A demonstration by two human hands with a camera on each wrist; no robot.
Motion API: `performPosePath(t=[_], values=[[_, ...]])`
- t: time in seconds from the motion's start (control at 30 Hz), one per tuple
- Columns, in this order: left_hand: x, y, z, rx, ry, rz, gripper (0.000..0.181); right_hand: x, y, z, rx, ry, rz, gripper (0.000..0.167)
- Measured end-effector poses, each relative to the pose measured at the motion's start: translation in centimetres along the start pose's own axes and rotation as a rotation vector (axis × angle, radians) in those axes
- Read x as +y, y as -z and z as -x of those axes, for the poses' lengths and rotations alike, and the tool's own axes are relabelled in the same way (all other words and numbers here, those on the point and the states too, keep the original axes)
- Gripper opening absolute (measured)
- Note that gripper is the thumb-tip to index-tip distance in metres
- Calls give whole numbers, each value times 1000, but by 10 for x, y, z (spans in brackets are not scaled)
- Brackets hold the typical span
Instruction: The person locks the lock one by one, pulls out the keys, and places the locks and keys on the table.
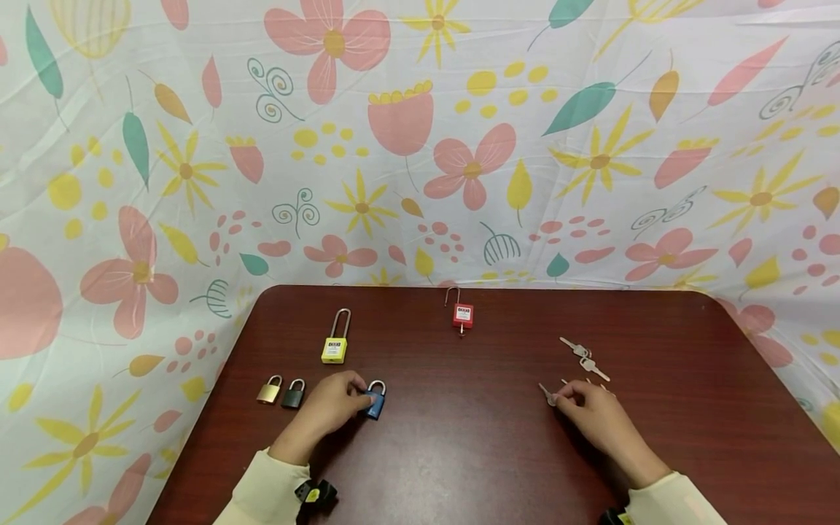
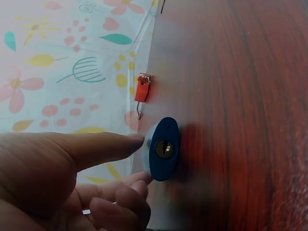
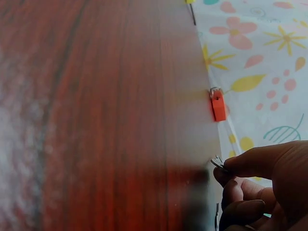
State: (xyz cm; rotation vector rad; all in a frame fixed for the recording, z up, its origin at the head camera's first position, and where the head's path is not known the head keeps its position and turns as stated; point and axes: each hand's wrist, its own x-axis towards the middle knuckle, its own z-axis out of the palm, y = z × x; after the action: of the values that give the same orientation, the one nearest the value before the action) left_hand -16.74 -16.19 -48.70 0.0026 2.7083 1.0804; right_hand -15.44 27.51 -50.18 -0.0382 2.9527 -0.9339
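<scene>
My left hand [image 1: 335,399] pinches a blue padlock [image 1: 375,402] at its side, and the shackle points away from me. In the left wrist view the keyhole end of this blue padlock [image 2: 165,149] faces the camera, close to the tabletop. Over on the right, my right hand [image 1: 593,415] holds a small silver key [image 1: 548,396] between thumb and finger. The right wrist view shows only a short bit of the key [image 3: 219,163] past the fingertips. More key tips show just behind this hand, mostly hidden by it.
A yellow long-shackle padlock [image 1: 334,350], a brass padlock [image 1: 268,391] and a black padlock [image 1: 293,395] lie on the left. At the back edge lies a red padlock [image 1: 463,315], shackle open, key inserted. Linked keys [image 1: 594,367] lie on the brown table [image 1: 472,467] behind my right hand.
</scene>
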Motion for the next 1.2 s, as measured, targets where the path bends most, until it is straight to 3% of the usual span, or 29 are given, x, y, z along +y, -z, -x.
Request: performPosePath(t=[0.33, 0.9, 1.2], values=[[9, 1, -4, 40, 0, 37, 17, -2, -4, 0, 44, 17, 38, 9], [33, -8, -14, 39, -94, 66, 14, -4, -6, -3, 94, 71, 115, 12], [49, -9, -20, 26, -121, 115, 18, -24, -10, -13, 120, 100, 91, 9]])
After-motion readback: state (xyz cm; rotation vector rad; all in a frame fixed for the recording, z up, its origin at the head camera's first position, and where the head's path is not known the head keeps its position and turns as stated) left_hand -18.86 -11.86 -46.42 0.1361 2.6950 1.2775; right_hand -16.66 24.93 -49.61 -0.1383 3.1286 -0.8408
